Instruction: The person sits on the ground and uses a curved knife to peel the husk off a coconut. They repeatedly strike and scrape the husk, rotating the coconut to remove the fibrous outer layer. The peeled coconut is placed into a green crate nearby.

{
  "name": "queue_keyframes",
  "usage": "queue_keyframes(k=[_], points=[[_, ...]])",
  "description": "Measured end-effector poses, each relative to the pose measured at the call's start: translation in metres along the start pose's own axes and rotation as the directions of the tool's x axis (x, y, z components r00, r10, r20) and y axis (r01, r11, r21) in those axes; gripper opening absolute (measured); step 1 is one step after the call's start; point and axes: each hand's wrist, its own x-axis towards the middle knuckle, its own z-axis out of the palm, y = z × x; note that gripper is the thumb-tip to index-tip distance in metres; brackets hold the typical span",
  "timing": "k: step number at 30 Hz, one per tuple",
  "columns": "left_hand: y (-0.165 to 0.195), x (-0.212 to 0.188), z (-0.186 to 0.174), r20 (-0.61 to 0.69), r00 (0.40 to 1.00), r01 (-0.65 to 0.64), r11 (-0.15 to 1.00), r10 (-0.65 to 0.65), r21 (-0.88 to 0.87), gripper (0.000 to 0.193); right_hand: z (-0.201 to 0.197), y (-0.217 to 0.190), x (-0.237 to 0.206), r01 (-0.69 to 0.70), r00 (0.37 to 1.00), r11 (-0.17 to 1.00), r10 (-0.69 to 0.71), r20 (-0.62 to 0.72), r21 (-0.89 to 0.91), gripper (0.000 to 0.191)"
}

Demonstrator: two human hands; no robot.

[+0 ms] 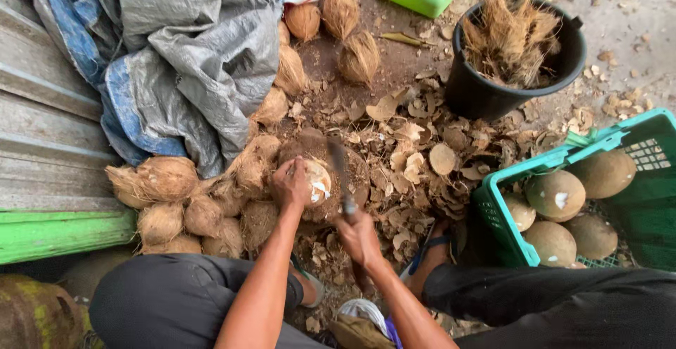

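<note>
Fingers of my left hand [291, 183] clamp a part-peeled coconut [317, 182] on the chopping stump [360, 180], wrist bent down. My right hand [358, 235] grips a knife [339, 173], blade raised beside the coconut. Husked coconuts [172, 204] pile left; green crate [514, 215] of peeled ones right, black bucket [486, 95] beyond, husk chips between.
</note>
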Motion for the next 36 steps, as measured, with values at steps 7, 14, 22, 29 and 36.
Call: queue_keyframes(k=[7,14,22,29,36], points=[[-0.01,0.011,0.008,-0.158,0.976,-0.132,0.984,0.15,0.122,0.042,0.004,0.002,-0.003,-0.054,0.998,0.991,0.059,-0.033,0.124,0.034],[-0.02,0.015,0.014,-0.123,0.988,-0.096,0.995,0.096,0.005,0.044,0.006,0.024,0.009,-0.075,0.997,0.95,0.074,-0.016,-0.303,0.036],[-0.007,0.005,0.01,-0.18,0.971,-0.136,0.984,0.155,0.115,0.044,0.01,0.011,0.005,-0.065,0.998,0.99,0.063,-0.019,-0.121,0.038],[-0.001,-0.004,0.009,-0.197,0.978,-0.047,0.993,0.067,0.106,0.042,0.012,-0.003,-0.003,0.045,0.994,0.998,-0.049,-0.1,-0.04,0.042],[-0.013,0.008,0.019,-0.294,0.937,-0.228,0.968,0.189,-0.102,0.043,0.004,0.007,0.011,-0.168,0.985,0.95,0.17,-0.015,-0.264,0.026]])
